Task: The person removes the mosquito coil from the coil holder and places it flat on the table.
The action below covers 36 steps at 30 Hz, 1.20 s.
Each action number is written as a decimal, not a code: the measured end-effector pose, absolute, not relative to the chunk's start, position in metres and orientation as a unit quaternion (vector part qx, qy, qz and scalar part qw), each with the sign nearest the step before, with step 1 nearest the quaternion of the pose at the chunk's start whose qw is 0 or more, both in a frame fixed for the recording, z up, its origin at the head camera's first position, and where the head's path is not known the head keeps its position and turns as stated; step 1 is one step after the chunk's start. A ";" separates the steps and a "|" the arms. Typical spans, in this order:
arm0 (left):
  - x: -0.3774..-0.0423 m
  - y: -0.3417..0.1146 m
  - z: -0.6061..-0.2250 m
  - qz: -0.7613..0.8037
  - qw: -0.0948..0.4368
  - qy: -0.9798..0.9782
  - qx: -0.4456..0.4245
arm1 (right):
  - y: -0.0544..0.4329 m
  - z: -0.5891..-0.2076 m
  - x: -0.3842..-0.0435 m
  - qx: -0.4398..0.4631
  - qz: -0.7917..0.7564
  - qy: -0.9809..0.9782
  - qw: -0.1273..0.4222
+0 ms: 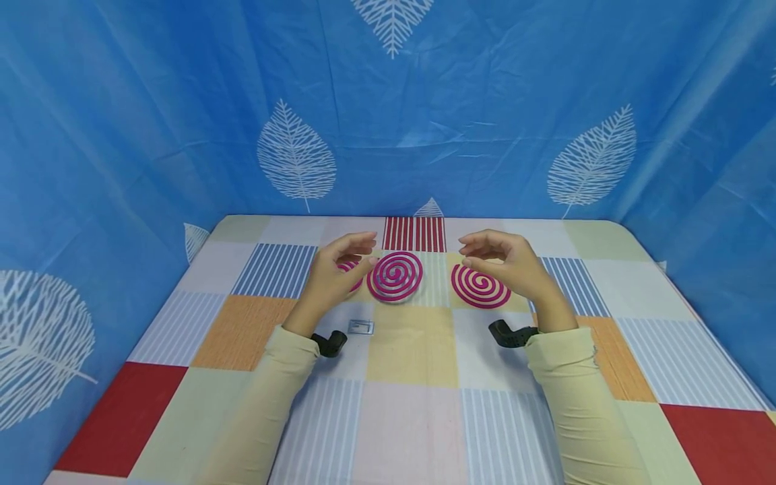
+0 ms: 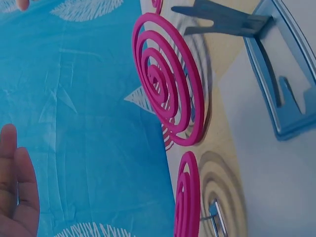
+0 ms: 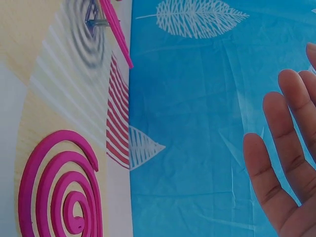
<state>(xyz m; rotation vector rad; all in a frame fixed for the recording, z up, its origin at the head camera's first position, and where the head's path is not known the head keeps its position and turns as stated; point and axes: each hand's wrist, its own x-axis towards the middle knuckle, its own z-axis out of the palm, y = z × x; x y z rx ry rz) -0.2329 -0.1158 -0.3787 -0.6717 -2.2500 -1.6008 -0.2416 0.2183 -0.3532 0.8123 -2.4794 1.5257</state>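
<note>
My left hand (image 1: 339,266) hovers above the table, fingers loosely bent and holding nothing. Partly hidden behind it is one pink mosquito coil (image 2: 187,197), raised on a metal stand (image 2: 217,219). Just right of that hand, a second mosquito coil (image 1: 395,276) is propped on its own metal stand (image 3: 94,22). My right hand (image 1: 506,263), also holding nothing, hovers over the far edge of a third mosquito coil (image 1: 481,285), which lies flat on the cloth. A loose metal coil stand (image 1: 361,327), its prong bent up, lies near my left wrist.
A patchwork-patterned cloth (image 1: 412,343) covers the table. Blue curtains (image 1: 424,135) with white leaf prints surround its back and sides. Black wrist cameras (image 1: 512,335) jut inward from both wrists, low over the table.
</note>
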 end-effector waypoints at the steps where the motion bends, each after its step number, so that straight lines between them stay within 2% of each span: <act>1: -0.233 -0.117 -0.379 -0.558 0.149 -0.782 -0.233 | 0.218 -0.353 -0.241 0.268 0.505 -0.818 0.059; 12: -0.230 -0.127 -0.377 -0.565 0.137 -0.785 -0.213 | 0.212 -0.357 -0.242 0.272 0.519 -0.809 0.045; 23: -0.229 -0.143 -0.378 -0.557 0.133 -0.798 -0.187 | 0.201 -0.361 -0.247 0.277 0.509 -0.815 -0.007; 36: -0.228 -0.161 -0.382 -0.557 0.129 -0.805 -0.159 | 0.187 -0.360 -0.254 0.285 0.487 -0.825 -0.044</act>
